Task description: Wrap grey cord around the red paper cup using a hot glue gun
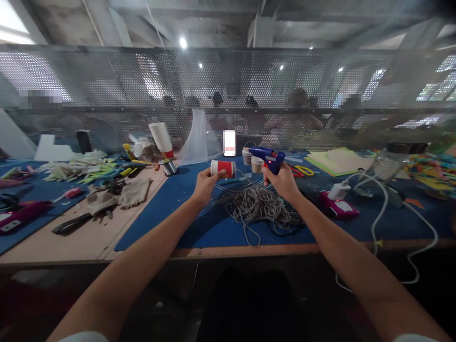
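Note:
My left hand [205, 185] grips a red and white paper cup [225, 168], which lies sideways in the fingers above the blue mat [164, 209]. My right hand [283, 181] is wrapped round the handle of a blue hot glue gun [266, 156]. Its nozzle points left, toward the cup but apart from it, and a small red light glows on its side. Below and between both hands lies a tangled heap of grey cord [263, 209]. Two small tubs [257, 165] stand behind the glue gun.
At left are a stack of paper cups [161, 137], a metal can [167, 167], work gloves [133, 193] and a black-handled tool [73, 223]. At right are yellow scissors [305, 170], coloured paper [337, 161], a purple power strip [338, 206], a white cable [384, 204] and a glass jar [388, 164].

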`<state>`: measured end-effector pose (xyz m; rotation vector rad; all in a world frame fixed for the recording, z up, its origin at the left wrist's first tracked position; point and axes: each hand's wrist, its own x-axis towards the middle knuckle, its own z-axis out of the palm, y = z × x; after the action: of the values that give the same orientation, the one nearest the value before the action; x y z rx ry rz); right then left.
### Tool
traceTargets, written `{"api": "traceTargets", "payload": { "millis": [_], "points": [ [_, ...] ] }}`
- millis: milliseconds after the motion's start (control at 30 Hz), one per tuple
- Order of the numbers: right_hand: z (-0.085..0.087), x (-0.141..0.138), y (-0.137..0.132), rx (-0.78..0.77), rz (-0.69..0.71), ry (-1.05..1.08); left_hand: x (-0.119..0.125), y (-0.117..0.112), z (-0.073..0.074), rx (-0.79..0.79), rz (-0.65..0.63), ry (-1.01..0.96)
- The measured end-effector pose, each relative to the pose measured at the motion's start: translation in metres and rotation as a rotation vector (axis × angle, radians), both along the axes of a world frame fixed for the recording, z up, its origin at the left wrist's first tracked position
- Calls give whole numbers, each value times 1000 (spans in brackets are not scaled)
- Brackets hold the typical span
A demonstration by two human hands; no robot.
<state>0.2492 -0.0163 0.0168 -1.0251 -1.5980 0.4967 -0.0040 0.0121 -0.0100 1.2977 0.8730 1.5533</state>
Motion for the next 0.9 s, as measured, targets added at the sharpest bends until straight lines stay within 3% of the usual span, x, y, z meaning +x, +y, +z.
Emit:
{"api": "traceTargets", "payload": {
  "millis": [333, 633, 900],
  "points": [
    [-9, -6, -1, -43, -36, -186, 1, -2, -1, 32, -61, -10],
    [-9, -9, -4, 76, -73, -318, 2, -2, 2, 50, 19, 5],
    [-17, -6, 4, 79, -101, -361, 2, -3, 3, 78, 21, 21]
  ]
}}
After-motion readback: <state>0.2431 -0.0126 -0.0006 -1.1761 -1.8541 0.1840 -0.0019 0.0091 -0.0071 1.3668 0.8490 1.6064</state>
